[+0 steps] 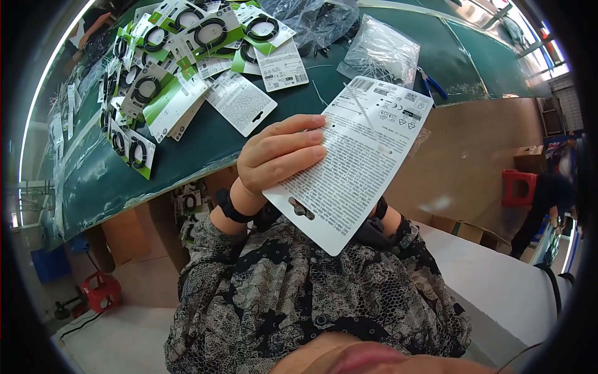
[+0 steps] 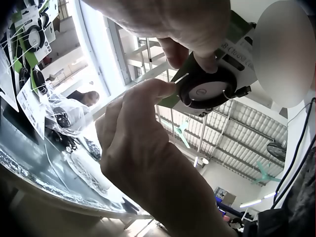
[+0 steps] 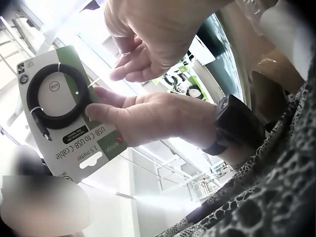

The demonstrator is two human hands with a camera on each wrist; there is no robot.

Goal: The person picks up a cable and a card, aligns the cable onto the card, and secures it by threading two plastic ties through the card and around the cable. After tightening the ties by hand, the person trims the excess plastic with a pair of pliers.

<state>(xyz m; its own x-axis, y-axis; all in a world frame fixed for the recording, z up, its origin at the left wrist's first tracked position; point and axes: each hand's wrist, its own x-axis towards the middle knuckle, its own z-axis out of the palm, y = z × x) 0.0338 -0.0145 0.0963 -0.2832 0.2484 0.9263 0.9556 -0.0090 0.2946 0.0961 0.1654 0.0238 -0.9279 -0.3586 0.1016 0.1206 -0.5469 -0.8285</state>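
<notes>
My left hand point(image 1: 283, 153) grips the left edge of a cardboard cable card point(image 1: 349, 168), fingers over its printed back and thumb on its front. On the front, a coiled black USB-C cable point(image 3: 58, 96) is fastened by white ties, above the label and hanging slot. My right hand point(image 3: 158, 37) is behind the card and hidden in the head view. In the right wrist view, its fingertips pinch the loose end of a thin white tie point(image 3: 97, 81) beside the coil. The left wrist view shows the right hand's fingertips close at the card's edge.
A heap of similar cable cards point(image 1: 168, 68) covers the left part of the green table point(image 1: 193, 159). Farther along lie a clear bag of white ties point(image 1: 380, 53), blue-handled cutters point(image 1: 433, 84) and crumpled plastic point(image 1: 311, 22). A red stool point(image 1: 518, 188) stands at the right.
</notes>
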